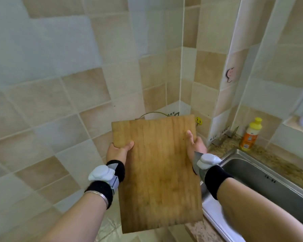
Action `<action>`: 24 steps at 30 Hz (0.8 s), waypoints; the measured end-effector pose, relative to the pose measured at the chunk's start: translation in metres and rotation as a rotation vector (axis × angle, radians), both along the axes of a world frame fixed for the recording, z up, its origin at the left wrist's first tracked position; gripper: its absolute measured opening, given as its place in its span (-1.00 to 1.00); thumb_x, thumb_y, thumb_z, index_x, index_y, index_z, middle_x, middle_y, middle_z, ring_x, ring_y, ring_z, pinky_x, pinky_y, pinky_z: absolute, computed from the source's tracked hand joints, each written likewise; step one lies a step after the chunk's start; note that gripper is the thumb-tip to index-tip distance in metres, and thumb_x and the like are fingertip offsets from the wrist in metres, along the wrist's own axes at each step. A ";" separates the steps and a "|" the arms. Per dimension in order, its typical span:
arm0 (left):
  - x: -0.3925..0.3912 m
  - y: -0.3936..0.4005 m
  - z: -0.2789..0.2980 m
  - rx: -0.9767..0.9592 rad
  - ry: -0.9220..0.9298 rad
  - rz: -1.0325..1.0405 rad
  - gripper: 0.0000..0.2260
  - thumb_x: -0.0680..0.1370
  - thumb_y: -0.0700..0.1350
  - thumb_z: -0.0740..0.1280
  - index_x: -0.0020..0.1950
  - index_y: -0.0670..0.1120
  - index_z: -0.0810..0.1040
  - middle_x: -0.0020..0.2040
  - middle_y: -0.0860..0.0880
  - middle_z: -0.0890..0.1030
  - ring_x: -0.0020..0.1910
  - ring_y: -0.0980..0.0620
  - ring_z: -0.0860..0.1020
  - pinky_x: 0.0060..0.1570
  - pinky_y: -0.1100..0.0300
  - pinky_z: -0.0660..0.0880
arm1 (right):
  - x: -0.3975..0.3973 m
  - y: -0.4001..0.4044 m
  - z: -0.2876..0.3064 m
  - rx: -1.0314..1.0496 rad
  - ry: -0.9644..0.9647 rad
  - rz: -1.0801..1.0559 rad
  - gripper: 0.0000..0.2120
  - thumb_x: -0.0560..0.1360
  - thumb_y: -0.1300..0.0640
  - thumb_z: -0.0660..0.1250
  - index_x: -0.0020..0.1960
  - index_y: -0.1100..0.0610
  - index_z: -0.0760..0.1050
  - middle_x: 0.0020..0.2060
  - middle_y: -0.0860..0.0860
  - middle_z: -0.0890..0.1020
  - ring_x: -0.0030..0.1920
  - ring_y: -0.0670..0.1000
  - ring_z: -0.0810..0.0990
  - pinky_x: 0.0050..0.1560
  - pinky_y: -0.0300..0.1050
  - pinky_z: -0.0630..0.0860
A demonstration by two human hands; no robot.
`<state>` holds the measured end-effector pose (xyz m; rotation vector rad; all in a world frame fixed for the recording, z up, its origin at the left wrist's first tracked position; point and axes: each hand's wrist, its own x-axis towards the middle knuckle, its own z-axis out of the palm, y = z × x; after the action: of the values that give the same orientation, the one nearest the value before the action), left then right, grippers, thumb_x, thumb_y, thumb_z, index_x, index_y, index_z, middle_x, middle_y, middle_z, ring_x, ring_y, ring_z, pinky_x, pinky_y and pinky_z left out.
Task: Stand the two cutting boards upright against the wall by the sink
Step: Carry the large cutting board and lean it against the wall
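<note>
A rectangular wooden cutting board (157, 172) fills the centre of the head view, lifted in the air with its face towards me. My left hand (118, 151) grips its left edge near the top, thumb on the face. My right hand (195, 145) grips the right edge, thumb on the face. A cord loop (153, 113) shows at the board's far end. The far end is close to the tiled wall corner (181, 95). A second board is not visible.
A steel sink (262, 182) lies to the right, set in a speckled counter (222, 142). An orange bottle with a yellow cap (251, 134) stands behind the sink. A yellow smiley hook (198, 121) hangs on the wall by the board.
</note>
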<state>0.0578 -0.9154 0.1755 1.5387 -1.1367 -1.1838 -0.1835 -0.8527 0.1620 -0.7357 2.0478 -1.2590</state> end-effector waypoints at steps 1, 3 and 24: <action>0.000 0.000 0.001 -0.004 0.006 0.023 -0.44 0.34 0.06 0.52 0.25 -0.11 0.48 0.11 -0.06 0.61 0.03 -0.10 0.57 0.10 0.07 0.47 | -0.001 -0.005 0.002 -0.004 0.007 0.016 -0.34 0.55 -0.30 0.01 0.32 0.24 0.36 0.26 0.22 0.51 0.27 0.23 0.48 0.28 0.07 0.33; 0.000 0.000 0.006 -0.012 0.016 0.060 -0.46 0.35 0.04 0.52 0.25 -0.10 0.45 0.09 -0.06 0.60 0.02 -0.09 0.56 0.12 0.06 0.47 | -0.001 -0.014 0.007 -0.019 0.014 0.035 -0.33 0.54 -0.32 0.00 0.30 0.24 0.37 0.23 0.22 0.53 0.25 0.23 0.48 0.26 0.08 0.34; -0.041 -0.056 0.118 -0.346 0.123 0.145 -0.59 0.38 0.00 0.51 0.11 -0.02 0.42 0.05 -0.02 0.58 0.01 -0.07 0.56 0.13 0.05 0.47 | -0.034 -0.106 0.116 -0.284 0.051 0.022 -0.40 0.58 -0.26 -0.07 0.27 0.22 0.35 0.09 0.21 0.56 -0.08 0.13 0.45 -0.04 -0.04 0.32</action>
<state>0.0170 -0.9716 0.2934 1.2439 -1.0648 -0.9162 -0.2172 -0.9584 0.2784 -0.9239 1.9152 -1.5517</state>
